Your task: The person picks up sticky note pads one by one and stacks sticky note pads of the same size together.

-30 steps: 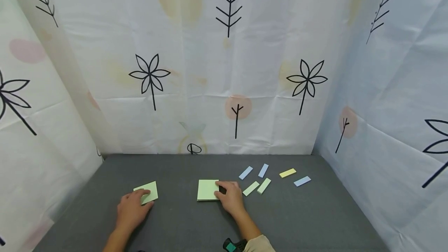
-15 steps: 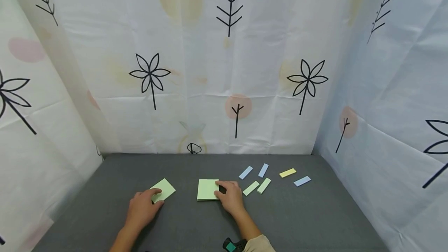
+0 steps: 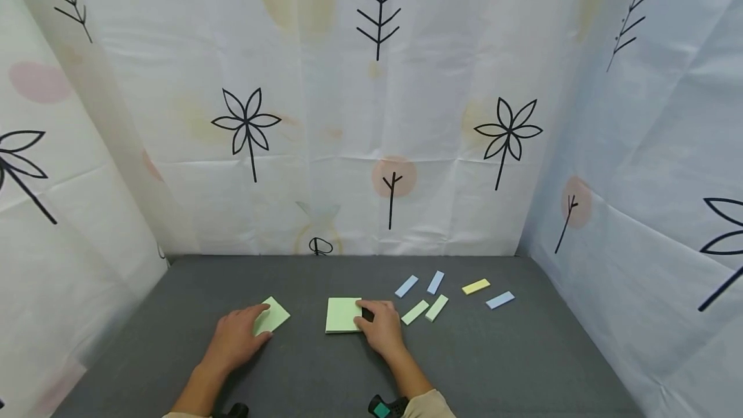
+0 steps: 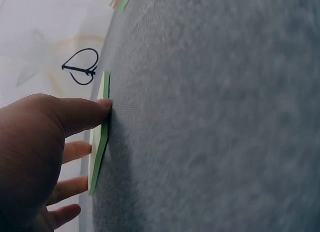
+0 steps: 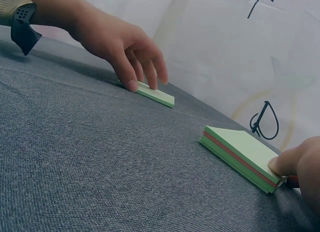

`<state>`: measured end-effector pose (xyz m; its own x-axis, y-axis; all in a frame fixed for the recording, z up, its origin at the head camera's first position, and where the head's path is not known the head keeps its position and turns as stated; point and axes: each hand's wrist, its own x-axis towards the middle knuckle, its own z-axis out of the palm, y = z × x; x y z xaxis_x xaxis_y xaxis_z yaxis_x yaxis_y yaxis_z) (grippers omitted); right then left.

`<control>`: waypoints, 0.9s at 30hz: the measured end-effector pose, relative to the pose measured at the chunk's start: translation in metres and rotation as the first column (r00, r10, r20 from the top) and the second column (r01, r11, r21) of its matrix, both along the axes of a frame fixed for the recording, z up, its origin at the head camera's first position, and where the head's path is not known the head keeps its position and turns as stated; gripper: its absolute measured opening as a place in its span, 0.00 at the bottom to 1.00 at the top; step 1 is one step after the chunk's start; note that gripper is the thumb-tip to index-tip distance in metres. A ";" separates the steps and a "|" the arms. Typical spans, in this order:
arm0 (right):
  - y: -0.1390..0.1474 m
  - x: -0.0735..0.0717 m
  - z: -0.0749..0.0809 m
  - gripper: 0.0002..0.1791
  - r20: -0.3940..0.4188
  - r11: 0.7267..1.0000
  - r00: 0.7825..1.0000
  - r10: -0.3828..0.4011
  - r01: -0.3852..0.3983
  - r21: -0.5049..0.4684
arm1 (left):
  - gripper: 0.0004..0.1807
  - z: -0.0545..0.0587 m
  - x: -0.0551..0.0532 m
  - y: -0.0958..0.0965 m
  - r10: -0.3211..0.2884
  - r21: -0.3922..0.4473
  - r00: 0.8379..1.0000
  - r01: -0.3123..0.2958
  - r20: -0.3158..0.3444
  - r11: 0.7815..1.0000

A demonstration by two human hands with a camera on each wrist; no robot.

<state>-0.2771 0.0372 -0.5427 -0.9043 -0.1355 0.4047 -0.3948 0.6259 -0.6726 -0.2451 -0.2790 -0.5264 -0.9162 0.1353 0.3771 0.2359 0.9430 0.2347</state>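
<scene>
A thin pad of pale green sticky notes [image 3: 273, 318] lies turned at an angle on the grey table. My left hand [image 3: 235, 337] spans its left corner, thumb at the near edge and fingers toward the far side; the left wrist view shows the thumb [image 4: 102, 104] against the pad's edge. Farther right is a thicker square stack of sticky notes [image 3: 342, 315], green on top, with a pink layer visible along its side in the right wrist view. My right hand [image 3: 383, 328] holds this stack by its right side, between thumb and index finger.
Several narrow sticky-note strips lie right of the stack: green strips [image 3: 415, 312], blue strips [image 3: 407, 286] and a yellow strip [image 3: 476, 286]. Patterned white curtains [image 3: 313, 199] stand along the back and sides of the grey table [image 3: 325, 379].
My left hand has slid the thin pad to the right and turned it, then shifted its fingers toward the pad's left edge. The right hand and its stack have stayed put.
</scene>
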 end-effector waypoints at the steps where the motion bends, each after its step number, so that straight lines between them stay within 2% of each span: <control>1: 0.000 0.000 0.000 0.18 -0.002 1.000 1.000 -0.001 0.001 0.001 | 0.31 0.000 -0.001 -0.001 -0.008 -0.014 1.000 0.008 -0.017 1.000; 4: 0.000 0.000 0.001 0.18 -0.009 1.000 1.000 -0.004 0.004 0.004 | 0.31 0.002 -0.001 -0.001 -0.026 -0.052 0.998 0.022 -0.063 0.998; 7: 0.000 0.000 0.001 0.18 -0.009 1.000 1.000 -0.003 0.003 0.004 | 0.31 0.003 -0.001 -0.001 -0.023 -0.078 0.997 0.017 -0.071 0.997; 13: 0.000 0.000 0.000 0.18 -0.020 1.000 1.000 -0.002 0.002 0.005 | 0.32 0.003 -0.001 -0.001 0.034 -0.038 0.999 -0.033 0.013 0.999; 18: 0.000 -0.001 -0.001 0.17 -0.021 1.000 1.000 -0.006 0.006 0.007 | 0.34 0.004 0.000 -0.003 0.050 0.006 0.993 -0.051 0.105 0.999; 21: 0.000 -0.001 -0.001 0.18 -0.015 1.000 1.000 -0.002 0.003 0.003 | 0.35 0.005 0.001 -0.004 0.039 0.020 0.990 -0.042 0.134 0.999; 27: 0.000 0.000 0.000 0.17 -0.002 1.000 1.000 -0.001 0.001 0.002 | 0.39 0.007 0.005 -0.010 -0.032 0.039 0.992 0.027 0.126 0.999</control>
<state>-0.2769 0.0371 -0.5432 -0.9038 -0.1350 0.4060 -0.3951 0.6278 -0.6707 -0.2403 -0.2890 -0.5194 -0.9527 0.1511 0.2635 0.2295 0.9263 0.2988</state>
